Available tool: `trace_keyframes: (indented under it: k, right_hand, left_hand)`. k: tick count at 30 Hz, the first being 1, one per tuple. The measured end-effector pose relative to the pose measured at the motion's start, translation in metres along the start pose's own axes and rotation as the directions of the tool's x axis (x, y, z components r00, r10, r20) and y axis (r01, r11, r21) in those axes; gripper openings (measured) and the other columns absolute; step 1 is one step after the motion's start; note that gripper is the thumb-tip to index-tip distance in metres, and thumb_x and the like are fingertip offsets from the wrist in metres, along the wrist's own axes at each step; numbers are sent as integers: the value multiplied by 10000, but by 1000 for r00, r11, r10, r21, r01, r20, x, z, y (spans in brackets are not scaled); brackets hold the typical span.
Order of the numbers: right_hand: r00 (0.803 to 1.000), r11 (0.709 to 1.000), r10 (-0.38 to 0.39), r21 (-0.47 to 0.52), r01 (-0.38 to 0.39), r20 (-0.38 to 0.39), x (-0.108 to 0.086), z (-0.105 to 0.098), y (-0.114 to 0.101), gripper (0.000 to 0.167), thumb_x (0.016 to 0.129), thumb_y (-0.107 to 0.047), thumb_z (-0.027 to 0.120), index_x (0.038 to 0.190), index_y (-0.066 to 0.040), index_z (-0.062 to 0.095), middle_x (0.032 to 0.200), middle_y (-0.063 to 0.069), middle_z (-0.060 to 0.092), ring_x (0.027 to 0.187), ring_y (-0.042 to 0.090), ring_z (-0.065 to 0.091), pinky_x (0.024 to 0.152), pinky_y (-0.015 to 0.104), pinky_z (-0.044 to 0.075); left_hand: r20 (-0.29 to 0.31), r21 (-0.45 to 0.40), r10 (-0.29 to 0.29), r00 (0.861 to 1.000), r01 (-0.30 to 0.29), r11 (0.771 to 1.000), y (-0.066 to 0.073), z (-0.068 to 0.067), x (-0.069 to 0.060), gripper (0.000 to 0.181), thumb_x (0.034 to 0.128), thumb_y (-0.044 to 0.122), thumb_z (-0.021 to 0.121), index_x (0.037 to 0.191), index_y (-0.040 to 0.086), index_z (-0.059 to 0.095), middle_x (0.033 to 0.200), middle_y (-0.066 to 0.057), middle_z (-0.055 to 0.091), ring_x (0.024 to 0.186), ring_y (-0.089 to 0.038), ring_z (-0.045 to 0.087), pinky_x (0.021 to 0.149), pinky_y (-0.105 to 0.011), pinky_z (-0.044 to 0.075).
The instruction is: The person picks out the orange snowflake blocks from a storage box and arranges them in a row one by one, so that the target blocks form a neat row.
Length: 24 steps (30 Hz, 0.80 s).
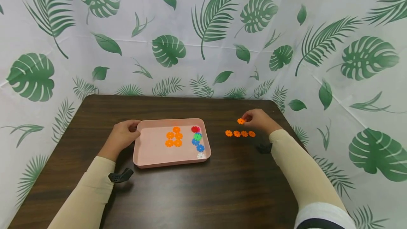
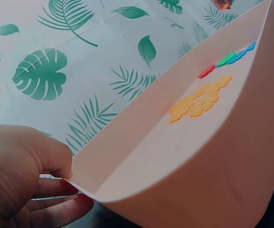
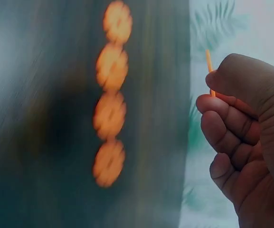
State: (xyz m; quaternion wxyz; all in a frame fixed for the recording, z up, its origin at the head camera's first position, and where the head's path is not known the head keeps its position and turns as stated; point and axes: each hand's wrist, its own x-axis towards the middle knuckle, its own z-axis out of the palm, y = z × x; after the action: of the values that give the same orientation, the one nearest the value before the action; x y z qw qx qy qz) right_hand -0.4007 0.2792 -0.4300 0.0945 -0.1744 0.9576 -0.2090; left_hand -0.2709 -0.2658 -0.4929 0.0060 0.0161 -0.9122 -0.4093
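My right hand pinches an orange flower-shaped disc between thumb and forefinger; edge-on, the disc shows as a thin strip in the right wrist view. Just nearer than it, a row of several orange flower discs lies on the table, side by side. The left hand grips the left rim of a pink tray, thumb on one side and fingers on the other. Inside the tray sits a cluster of orange discs.
Along the tray's right side lie a red disc, a green disc, blue discs and a white disc. The dark wood table meets a leaf-print cloth behind and at the sides.
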Motion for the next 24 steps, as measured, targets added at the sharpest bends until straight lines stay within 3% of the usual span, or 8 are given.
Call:
trace_keyframes:
  k: [4,12,24]
  right_hand:
    - [998,998,63,-9,-64,-21,-12,0,31,271,912,-167,737,1145,-28,736,1020,104,708,886,255,634,799,428,578]
    - [984,985,173,-6,-173,-31,-29,4,74,324,893,-180,739,1158,5,721,1026,133,702,918,285,622,863,476,567]
    - [970,971,238,17,-237,-42,-41,23,97,295,874,-173,741,1120,-10,721,976,121,679,867,276,593,803,414,559]
  left_hand:
    - [-2,9,3,1000,-3,1000,-3,0,1,537,945,180,604,1435,-33,556,1328,-275,639,1183,-433,626,986,-580,532]
    - [-1,22,-18,1000,18,1000,-5,1,4,542,956,190,599,1456,-13,542,1339,-270,630,1205,-430,609,1004,-589,518]
    - [2,23,-20,1000,20,1000,-5,4,1,546,953,188,587,1459,-13,540,1331,-265,637,1199,-425,615,998,-582,524]
